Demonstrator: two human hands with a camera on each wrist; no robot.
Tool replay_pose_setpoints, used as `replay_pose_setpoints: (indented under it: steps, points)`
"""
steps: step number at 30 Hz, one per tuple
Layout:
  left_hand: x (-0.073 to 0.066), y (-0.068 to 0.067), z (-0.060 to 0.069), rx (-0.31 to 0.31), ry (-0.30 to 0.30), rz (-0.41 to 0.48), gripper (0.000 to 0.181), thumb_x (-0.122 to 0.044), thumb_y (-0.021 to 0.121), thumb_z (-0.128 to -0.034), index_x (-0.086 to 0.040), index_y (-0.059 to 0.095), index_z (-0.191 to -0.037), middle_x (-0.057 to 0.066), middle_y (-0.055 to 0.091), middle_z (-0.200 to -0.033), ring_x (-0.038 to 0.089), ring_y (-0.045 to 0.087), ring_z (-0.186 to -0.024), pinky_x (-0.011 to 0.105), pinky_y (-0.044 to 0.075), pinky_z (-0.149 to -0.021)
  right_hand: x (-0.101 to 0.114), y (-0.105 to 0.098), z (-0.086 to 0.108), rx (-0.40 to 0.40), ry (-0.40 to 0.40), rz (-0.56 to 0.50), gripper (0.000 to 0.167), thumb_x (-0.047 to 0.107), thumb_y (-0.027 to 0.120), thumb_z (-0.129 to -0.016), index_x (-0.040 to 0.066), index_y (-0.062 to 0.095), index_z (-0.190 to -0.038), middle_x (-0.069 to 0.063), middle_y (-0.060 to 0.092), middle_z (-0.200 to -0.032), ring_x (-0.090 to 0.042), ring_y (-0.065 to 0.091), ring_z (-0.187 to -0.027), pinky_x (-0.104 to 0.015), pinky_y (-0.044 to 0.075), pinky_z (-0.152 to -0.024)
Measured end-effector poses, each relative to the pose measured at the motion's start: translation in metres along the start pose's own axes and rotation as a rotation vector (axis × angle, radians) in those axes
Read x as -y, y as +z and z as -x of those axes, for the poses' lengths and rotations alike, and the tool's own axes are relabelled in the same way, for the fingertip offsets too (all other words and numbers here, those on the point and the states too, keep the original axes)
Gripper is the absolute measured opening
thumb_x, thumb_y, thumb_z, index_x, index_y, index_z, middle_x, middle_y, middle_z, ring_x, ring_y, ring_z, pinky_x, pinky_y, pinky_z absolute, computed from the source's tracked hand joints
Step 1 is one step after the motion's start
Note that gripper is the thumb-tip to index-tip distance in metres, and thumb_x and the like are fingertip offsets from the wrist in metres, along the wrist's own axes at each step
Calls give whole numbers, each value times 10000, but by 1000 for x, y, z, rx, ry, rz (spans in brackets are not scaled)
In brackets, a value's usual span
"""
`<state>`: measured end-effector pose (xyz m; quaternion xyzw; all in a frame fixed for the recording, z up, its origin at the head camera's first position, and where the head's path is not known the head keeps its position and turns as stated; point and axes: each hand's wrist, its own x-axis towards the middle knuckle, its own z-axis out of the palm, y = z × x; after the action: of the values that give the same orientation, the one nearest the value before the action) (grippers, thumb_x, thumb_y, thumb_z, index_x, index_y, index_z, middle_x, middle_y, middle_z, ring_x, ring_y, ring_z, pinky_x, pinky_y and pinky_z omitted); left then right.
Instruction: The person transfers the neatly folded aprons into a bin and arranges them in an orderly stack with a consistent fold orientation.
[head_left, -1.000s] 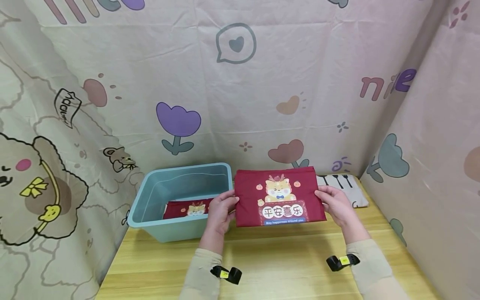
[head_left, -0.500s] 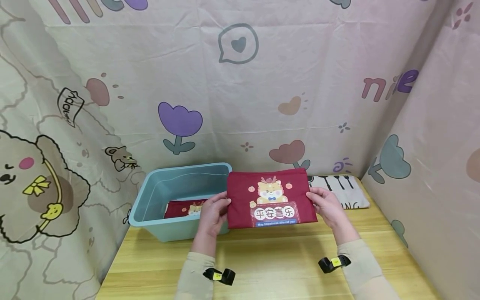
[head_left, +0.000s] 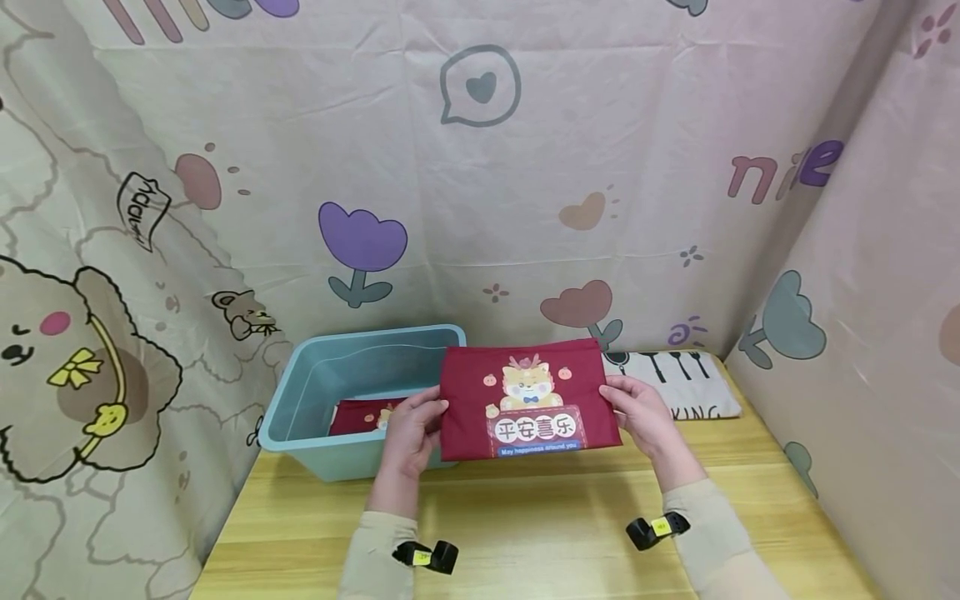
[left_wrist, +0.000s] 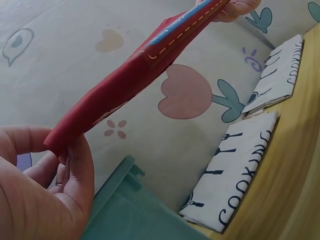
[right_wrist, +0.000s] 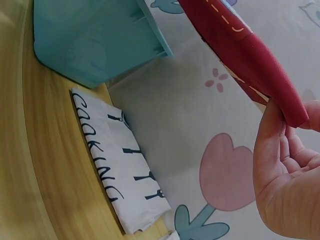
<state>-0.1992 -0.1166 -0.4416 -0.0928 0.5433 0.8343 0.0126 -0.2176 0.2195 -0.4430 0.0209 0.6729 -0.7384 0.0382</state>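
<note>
The table (head_left: 525,533), with a yellowish wood-grain surface, supported a blue-green bin (head_left: 337,464) upright at its rear left. Along the rear edge, right of the bin, two white items lay folded and flat: an inner cloth (left_wrist: 231,172) near the bin and an outer cloth (left_wrist: 276,75) at the right rear corner. Both bore dark utensil prints and "COOKING" lettering.

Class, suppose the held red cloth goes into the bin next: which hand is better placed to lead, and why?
Probably the left hand: it grips the red cloth by the end nearer the bin; the right hand holds the farther end.
</note>
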Motion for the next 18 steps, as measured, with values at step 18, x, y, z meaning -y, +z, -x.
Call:
replay_pose_setpoints:
  steps: [18]
  points:
    - [-15,-24,1,-34,10,22,392,2,576,-945,73,561,-1330,15,694,-945,138,657,-809,281,559,-709,-1,31,-7,26,-4,-100,51,18,543,-985,-3,573,-1020,-6,619,-893,-98,622,-788,-283,567,-684]
